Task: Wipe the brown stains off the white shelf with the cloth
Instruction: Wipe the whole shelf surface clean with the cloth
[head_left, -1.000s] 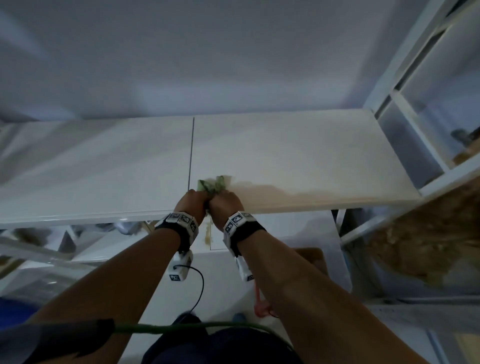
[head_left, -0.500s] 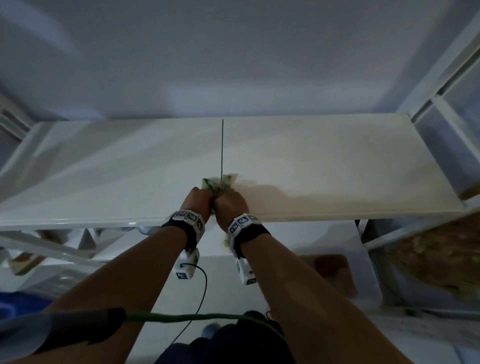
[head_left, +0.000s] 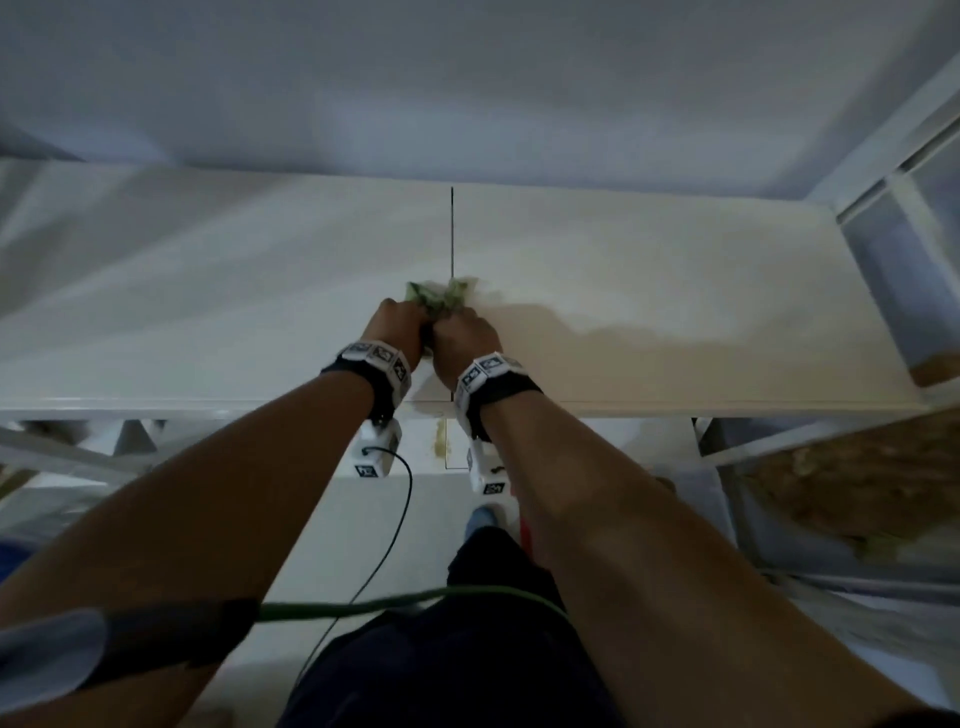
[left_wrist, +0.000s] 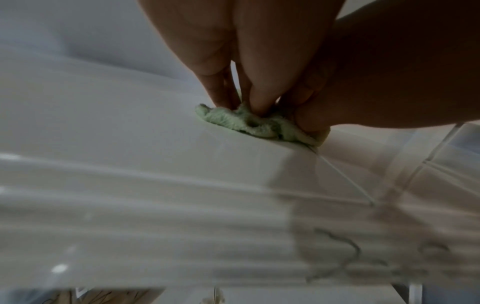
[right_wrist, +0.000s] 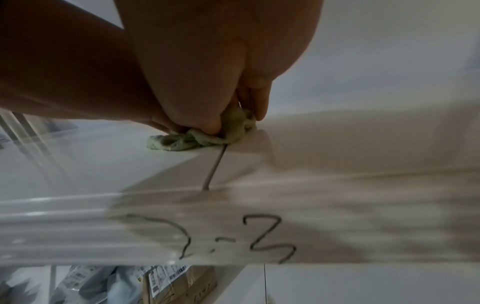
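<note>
Handwritten black marker text (right_wrist: 210, 238) on the front edge of the white shelf (right_wrist: 363, 226), right wrist view; appears upside down, looks like "2-3" or "Z-2", can't tell for sure. Left wrist view has dark marker scribbles (left_wrist: 345, 257) on the same shelf edge, too blurred to read. Parcels (right_wrist: 166, 283) under the shelf carry printed labels with a barcode (right_wrist: 179, 272), text too small. Wristbands (head_left: 379, 356) bear black-and-white square marker tags, no readable characters.
</note>
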